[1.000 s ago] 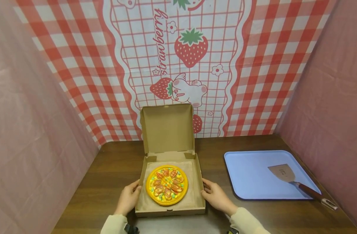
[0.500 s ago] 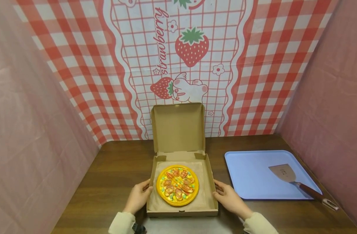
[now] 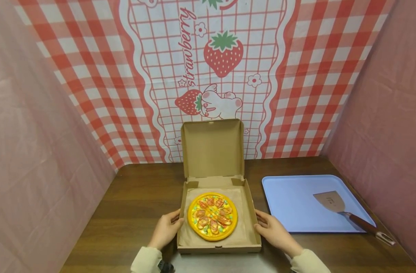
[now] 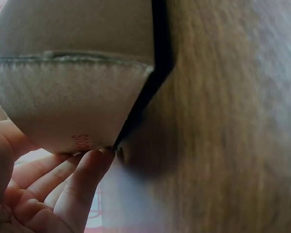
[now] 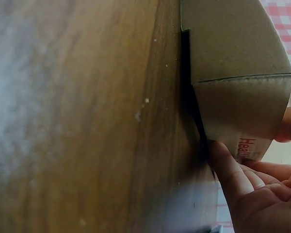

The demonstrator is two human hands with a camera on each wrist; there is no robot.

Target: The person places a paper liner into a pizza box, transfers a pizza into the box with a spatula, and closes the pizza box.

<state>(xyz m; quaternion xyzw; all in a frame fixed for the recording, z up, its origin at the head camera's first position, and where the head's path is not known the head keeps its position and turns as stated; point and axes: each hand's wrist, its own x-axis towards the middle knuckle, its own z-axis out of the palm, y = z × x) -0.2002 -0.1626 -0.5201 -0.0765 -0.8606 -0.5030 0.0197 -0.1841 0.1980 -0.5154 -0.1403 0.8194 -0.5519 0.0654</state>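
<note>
An open brown cardboard pizza box (image 3: 213,151) stands at the front middle of the table, its lid raised at the back. Inside, on a brown paper sheet (image 3: 242,231), lies a round pizza (image 3: 213,216) with a yellow rim and red and green toppings. My left hand (image 3: 167,229) holds the box's left side, thumb up at the rim and fingers along the outer wall. On the opposite side my right hand (image 3: 274,231) grips the right wall in the same way. Both wrist views show fingertips at the wall's lower edge, beside red print on the cardboard (image 5: 237,104).
To the right lies a light blue tray (image 3: 290,204). A spatula (image 3: 329,201) with a dark handle rests across it, its handle end past the tray's edge. A red checked strawberry cloth (image 3: 225,57) hangs behind the table, with pink curtains (image 3: 47,132) at both sides.
Both hands have moved the box, with the pizza in it, to the right across the table, more slowly in the last half second. The tray and spatula stay in place.
</note>
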